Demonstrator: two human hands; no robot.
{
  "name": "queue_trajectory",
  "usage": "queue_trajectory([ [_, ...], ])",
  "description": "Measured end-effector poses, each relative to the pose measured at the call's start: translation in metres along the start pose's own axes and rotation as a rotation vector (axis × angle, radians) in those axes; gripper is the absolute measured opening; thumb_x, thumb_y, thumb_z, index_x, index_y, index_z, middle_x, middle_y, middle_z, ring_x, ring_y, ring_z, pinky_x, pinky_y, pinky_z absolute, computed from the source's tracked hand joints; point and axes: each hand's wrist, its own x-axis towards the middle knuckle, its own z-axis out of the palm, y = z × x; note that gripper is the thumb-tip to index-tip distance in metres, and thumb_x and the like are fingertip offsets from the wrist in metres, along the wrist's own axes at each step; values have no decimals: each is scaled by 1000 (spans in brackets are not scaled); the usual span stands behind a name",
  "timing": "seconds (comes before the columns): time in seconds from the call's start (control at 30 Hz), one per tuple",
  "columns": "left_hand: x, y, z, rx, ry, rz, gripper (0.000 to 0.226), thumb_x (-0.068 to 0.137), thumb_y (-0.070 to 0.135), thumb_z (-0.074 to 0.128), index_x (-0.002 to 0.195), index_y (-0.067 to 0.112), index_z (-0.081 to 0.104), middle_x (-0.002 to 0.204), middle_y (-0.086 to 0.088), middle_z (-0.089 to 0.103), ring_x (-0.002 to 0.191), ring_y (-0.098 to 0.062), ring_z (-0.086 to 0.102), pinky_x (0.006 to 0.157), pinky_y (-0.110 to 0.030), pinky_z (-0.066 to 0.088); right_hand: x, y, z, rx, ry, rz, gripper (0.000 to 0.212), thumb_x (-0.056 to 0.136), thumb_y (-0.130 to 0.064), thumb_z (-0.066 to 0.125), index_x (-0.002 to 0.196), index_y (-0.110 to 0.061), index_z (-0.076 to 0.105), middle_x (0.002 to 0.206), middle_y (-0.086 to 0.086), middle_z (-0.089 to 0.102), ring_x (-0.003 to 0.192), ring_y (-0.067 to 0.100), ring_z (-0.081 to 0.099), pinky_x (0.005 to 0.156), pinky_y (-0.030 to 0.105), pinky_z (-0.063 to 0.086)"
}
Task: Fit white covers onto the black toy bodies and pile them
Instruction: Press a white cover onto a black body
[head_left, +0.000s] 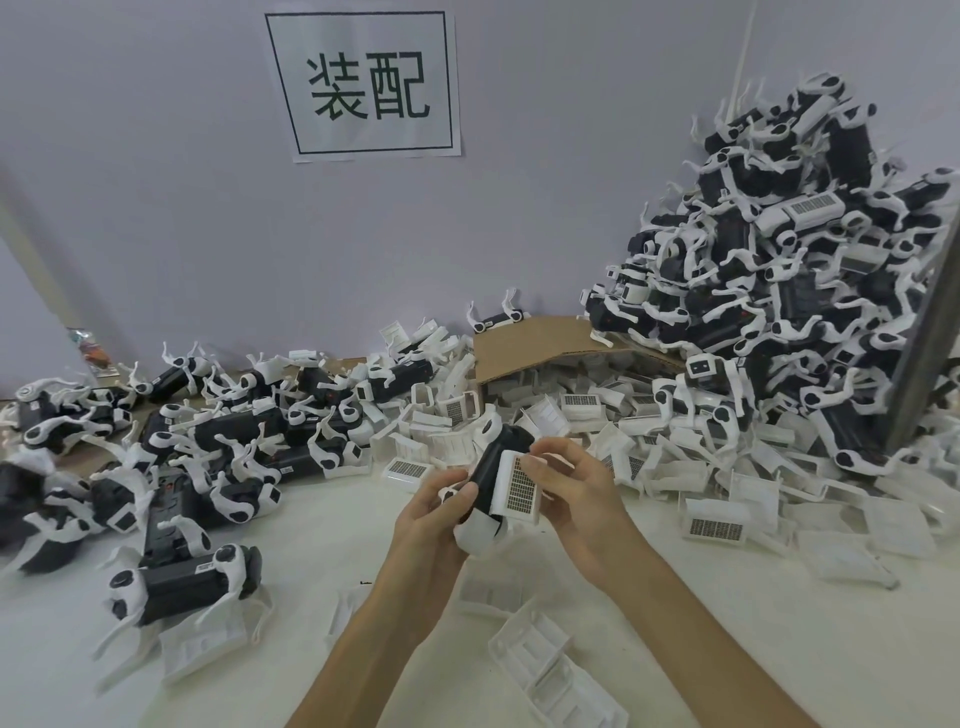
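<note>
At the middle of the view I hold a black toy body (491, 470) with white legs, raised above the white table (332, 530). My left hand (441, 512) grips its lower end from the left. A white cover (519, 486) with a dark grid patch lies against the body's right side, and my right hand (566, 480) pinches it there, thumb over its top. Whether the cover is seated on the body I cannot tell.
Several uncovered black bodies (176, 447) lie scattered at the left. A tall pile of toys (789, 291) leans on the wall at the right. Loose white covers (571, 410) spill from a cardboard box (524, 343) across the back and right; a few covers (535, 654) lie near my arms.
</note>
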Motion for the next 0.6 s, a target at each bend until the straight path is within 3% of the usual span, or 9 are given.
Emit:
queue_trajectory([
  [0.17, 1, 0, -1, 7, 18, 13, 52, 71, 12, 83, 118, 7, 61, 107, -20, 72, 85, -25, 72, 63, -32, 58, 0, 1, -3, -112, -21, -36, 25, 74, 2, 76, 94, -8, 66, 83, 7, 71, 80, 19, 69, 67, 26, 57],
  [0.37, 2, -1, -3, 6, 47, 6, 50, 67, 7, 81, 113, 10, 64, 99, -17, 71, 80, -25, 71, 62, -30, 57, 0, 5, -4, -643, 86, -306, 20, 80, -10, 82, 89, -24, 70, 89, -11, 72, 81, 8, 67, 70, 23, 55],
  [0.5, 2, -1, -4, 11, 61, 11, 50, 70, 3, 78, 117, 9, 63, 98, -17, 73, 79, -25, 72, 61, -31, 58, 1, 7, -5, -691, 108, -283, 15, 82, -15, 82, 93, -20, 73, 93, -6, 72, 84, 12, 69, 75, 31, 58],
  [0.6, 3, -1, -5, 8, 94, 20, 58, 73, 8, 73, 128, 1, 57, 116, -27, 68, 90, -29, 71, 66, -34, 60, 1, 6, -3, -513, 93, -221, 9, 83, -9, 79, 89, -13, 73, 85, 0, 74, 80, 15, 72, 67, 27, 59],
])
